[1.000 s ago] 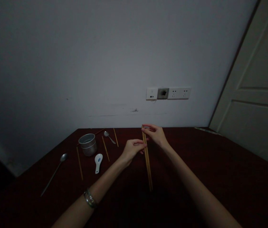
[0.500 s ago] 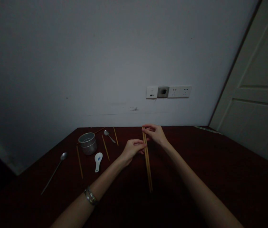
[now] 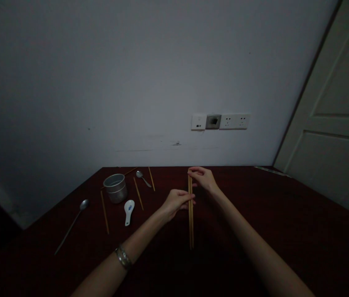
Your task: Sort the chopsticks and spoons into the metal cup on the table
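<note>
A pair of wooden chopsticks stands lengthwise before me, the two sticks side by side. My left hand pinches them between thumb and fingers partway down. Higher up, my right hand is closed on their far ends. To the left lie a white ceramic spoon with a blue mark, a metal cup, a small metal spoon and a long-handled metal spoon.
Several loose chopsticks lie around the cup, one in front of it and another beside the ceramic spoon. The dark red table meets a pale wall with sockets. A white door stands at right.
The chopsticks' near ends have swung a little left, so the pair is now nearly straight. My left hand has shifted slightly down and right along with them. Both hands keep their hold.
</note>
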The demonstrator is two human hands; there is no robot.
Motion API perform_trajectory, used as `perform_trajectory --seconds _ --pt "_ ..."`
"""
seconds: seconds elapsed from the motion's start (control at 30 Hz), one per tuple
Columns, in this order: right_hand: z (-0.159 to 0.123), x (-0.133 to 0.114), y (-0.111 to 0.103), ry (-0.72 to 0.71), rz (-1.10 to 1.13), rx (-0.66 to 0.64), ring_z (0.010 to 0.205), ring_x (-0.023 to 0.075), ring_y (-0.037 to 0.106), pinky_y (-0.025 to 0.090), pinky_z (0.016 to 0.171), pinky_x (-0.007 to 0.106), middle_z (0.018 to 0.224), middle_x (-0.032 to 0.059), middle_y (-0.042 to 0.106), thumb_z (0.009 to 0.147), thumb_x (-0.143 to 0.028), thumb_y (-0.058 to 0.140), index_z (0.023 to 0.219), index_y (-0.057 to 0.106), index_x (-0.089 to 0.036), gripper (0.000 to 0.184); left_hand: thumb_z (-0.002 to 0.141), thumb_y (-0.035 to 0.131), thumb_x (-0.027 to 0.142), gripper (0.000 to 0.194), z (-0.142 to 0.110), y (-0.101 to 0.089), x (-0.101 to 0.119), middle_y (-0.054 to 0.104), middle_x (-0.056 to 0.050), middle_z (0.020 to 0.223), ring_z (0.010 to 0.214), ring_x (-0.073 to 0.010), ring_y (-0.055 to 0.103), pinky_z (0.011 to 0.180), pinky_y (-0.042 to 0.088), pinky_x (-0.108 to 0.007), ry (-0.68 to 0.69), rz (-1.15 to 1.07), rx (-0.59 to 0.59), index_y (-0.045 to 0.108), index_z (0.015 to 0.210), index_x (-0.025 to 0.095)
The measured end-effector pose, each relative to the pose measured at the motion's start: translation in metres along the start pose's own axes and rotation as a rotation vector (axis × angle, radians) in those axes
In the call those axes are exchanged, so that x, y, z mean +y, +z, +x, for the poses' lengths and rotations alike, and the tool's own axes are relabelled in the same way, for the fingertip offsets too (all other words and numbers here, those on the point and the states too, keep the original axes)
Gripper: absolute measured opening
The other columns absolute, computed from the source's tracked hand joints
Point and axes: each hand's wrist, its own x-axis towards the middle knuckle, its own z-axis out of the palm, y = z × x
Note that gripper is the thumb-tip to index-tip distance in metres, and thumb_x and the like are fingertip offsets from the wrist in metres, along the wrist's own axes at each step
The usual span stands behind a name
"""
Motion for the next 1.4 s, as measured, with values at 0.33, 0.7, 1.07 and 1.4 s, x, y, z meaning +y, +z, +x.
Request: perform_trajectory --seconds 0.33,0.7,1.07,1.4 --pt "0.005 0.043 0.001 0.165 -0.054 0.045 0.04 0.0087 0.053 0.048 0.034 0.02 0.047 -0.0042 0.056 0.052 -0.02 0.073 0.069 0.062 -0.015 0.021 0.066 0.06 0.044 0.033 0.006 -0.012 -0.005 0.051 0.001 0.045 0.041 -0.0087 0.044 0.042 0.03 -0.019 0.157 0.662 0.197 0.057 0.054 0.014" --pt "-0.001 0.078 0.011 0.163 -0.232 0.007 0.04 0.0088 0.051 0.046 0.035 0.021 0.049 -0.0052 0.054 0.055 -0.018 0.068 0.067 0.062 -0.014 0.014 0.067 0.057 0.035 0.022 -0.008 0.002 -0.023 0.06 -0.012 0.059 0.064 -0.0284 0.06 0.061 0.042 -0.036 0.262 1.254 0.292 0.06 0.056 0.016" --pt "-0.004 0.085 0.01 -0.012 -0.727 -0.083 0.053 0.0124 0.057 0.042 0.05 0.021 0.06 0.0024 0.063 0.064 -0.018 0.057 0.072 0.066 -0.014 0.012 0.073 0.048 0.036 0.031 -0.013 0.006 -0.021 0.066 -0.016 0.08 0.079 -0.0291 0.063 0.069 0.046 -0.037 0.059 1.446 0.187 0.066 0.083 0.012" --pt "-0.006 0.081 0.011 -0.082 -1.052 -0.19 0.071 0.0152 0.061 0.038 0.061 0.021 0.077 0.0069 0.067 0.071 -0.02 0.051 0.081 0.067 -0.013 0.02 0.075 0.045 0.036 0.033 -0.015 0.009 -0.019 0.066 -0.012 0.088 0.087 -0.0253 0.062 0.074 0.047 -0.035 -0.017 1.542 0.141 0.065 0.093 0.016"
